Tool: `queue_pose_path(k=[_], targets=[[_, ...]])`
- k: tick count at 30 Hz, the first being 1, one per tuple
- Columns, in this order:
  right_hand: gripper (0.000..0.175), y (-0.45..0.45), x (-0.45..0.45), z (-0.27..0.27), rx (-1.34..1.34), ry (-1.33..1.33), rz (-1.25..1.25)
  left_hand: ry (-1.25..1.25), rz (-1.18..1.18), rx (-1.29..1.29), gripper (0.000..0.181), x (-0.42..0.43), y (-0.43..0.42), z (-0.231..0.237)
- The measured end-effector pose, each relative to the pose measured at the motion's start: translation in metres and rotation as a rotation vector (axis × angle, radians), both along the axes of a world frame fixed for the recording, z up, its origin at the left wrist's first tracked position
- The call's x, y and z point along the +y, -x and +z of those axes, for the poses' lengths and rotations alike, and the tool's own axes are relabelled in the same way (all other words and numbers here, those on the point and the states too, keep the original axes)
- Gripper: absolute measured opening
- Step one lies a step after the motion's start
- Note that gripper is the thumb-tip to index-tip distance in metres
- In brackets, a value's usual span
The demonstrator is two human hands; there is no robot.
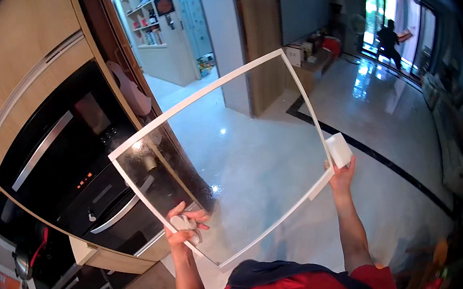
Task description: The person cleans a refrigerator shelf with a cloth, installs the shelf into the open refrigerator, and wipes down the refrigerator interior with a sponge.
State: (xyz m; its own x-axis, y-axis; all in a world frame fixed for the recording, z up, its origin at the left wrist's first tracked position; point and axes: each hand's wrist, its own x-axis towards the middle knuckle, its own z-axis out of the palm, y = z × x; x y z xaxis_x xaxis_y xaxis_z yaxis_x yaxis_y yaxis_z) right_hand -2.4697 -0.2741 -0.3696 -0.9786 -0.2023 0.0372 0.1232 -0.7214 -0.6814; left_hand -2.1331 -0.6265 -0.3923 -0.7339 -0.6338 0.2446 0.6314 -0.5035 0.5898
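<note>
Before my chest I hold up a clear glass panel (252, 142) with a white frame (210, 93), which looks like a refrigerator shelf. It is tilted, and the floor shows through it. My left hand (178, 237) grips the left side of the frame near its lower corner, with a crumpled white cloth or tissue (184, 223) in the same hand. At the right lower corner my right hand (341, 178) grips the frame. A white block-shaped sponge (339, 150) stands up from that hand, outside the frame. Some right fingers are hidden behind the frame and sponge.
A built-in black oven (104, 193) sits in wooden cabinetry (26, 35) at my left. A doorway with a dark wooden frame (116, 37) is just beyond it. A person (388, 43) carries something by the far glass doors (405, 13). Shelves (148, 17) stand in the back room.
</note>
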Motion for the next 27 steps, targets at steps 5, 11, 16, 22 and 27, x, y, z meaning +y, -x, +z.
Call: queue_pose_path(k=[5, 11, 16, 22, 27], targets=[[0.064, 0.19, -0.114, -0.038, -0.095, 0.033, 0.225, 0.035, 0.226, -0.092, 0.08, -0.041, 0.129, -0.006], [0.063, 0.38, -0.282, -0.086, -0.188, 0.003, 0.249, 0.044, 0.29, 0.003, 0.078, -0.137, 0.294, -0.041], [0.065, 0.521, -0.402, -0.115, -0.186, -0.023, 0.277, 0.027, 0.318, -0.068, 0.077, -0.226, 0.427, -0.043], [0.063, 0.711, -0.576, -0.17, -0.204, 0.022, 0.425, -0.004, 0.496, -0.126, 0.079, -0.33, 0.596, -0.075], [0.066, 0.828, -0.732, -0.202, -0.243, 0.114, 0.598, 0.072, 0.677, -0.318, 0.077, -0.423, 0.709, -0.083]])
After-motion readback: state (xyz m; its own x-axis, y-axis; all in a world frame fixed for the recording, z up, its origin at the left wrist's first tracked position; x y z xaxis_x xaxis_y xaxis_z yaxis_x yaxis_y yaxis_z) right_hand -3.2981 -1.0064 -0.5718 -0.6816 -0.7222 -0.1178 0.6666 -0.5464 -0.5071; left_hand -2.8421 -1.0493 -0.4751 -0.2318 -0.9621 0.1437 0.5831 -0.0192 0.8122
